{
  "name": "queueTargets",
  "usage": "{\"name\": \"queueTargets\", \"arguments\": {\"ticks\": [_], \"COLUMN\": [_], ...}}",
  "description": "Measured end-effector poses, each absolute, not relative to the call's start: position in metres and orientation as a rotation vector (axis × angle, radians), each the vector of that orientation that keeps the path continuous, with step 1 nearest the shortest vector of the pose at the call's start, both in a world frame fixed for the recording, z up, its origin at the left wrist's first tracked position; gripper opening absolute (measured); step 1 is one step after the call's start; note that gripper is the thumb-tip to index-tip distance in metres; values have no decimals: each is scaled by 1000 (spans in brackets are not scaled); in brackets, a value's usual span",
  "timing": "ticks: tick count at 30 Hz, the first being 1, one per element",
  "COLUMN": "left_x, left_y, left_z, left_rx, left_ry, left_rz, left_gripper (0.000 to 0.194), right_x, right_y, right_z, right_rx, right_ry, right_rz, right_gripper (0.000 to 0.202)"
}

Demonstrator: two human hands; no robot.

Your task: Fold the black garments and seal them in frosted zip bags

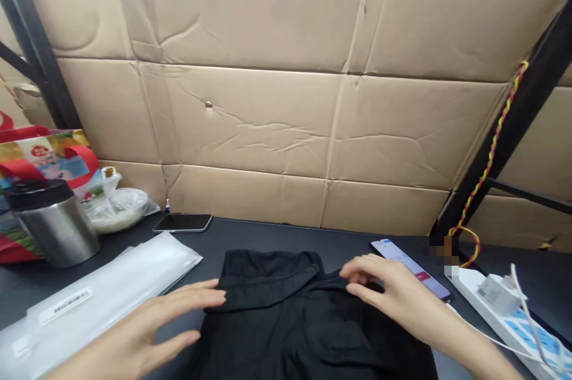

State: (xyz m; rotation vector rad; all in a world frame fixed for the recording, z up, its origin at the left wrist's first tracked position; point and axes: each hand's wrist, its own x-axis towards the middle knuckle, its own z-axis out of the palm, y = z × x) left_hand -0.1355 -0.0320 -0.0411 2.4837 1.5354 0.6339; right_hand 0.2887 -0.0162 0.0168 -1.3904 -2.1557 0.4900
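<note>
A black garment [286,320] lies on the dark table in front of me, its upper edge folded over. My left hand [174,314] is at the garment's left edge, fingertips touching the folded band, thumb apart from the fingers. At the upper right of the garment, my right hand [379,285] has its thumb and fingers curled around the black cloth. Left of the garment are flat translucent plastic packages [107,290] with a barcode label, partly behind my left forearm.
Behind the dark table [272,237] stands a cardboard wall [250,118]. At left are a steel tumbler [58,225], a colourful bag [49,148], a tied plastic bag [118,204] and a phone [183,223]. At right lie a lit phone [411,267] and a power strip [504,314].
</note>
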Motion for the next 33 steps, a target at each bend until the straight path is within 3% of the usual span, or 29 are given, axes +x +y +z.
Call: {"name": "queueTargets", "arguments": {"ticks": [3, 7, 10, 17, 21, 25, 28, 33], "left_x": [-130, -126, -121, -99, -85, -74, -71, -76], "left_y": [-6, 14, 30, 77, 62, 40, 37, 47], "left_z": [-32, -30, -16, -17, -32, -46, -61, -67], "left_rx": [2404, 2262, 2117, 2045, 2205, 2661, 2698, 2649], "left_ry": [1438, 1368, 1355, 1552, 1643, 1373, 1351, 1336], "left_rz": [512, 682, 811, 890, 982, 634, 381, 451], "left_gripper": [47, 28, 22, 34, 46, 47, 50, 49], "right_x": [260, 244, 245, 240, 233, 229, 231, 258], "right_y": [10, 30, 42, 75, 54, 12, -3, 13], "right_z": [1, -7, 0, -9, -11, -13, -25, -24], "right_rx": [-1270, -1207, -1216, -1372, -1403, -1241, -1241, -1297], "right_ry": [-2272, -2291, -2223, -2136, -2133, -2385, -2529, -2376], "right_rz": [427, 441, 439, 370, 231, 149, 286, 498], "right_gripper": [36, 15, 13, 15, 30, 40, 47, 52]}}
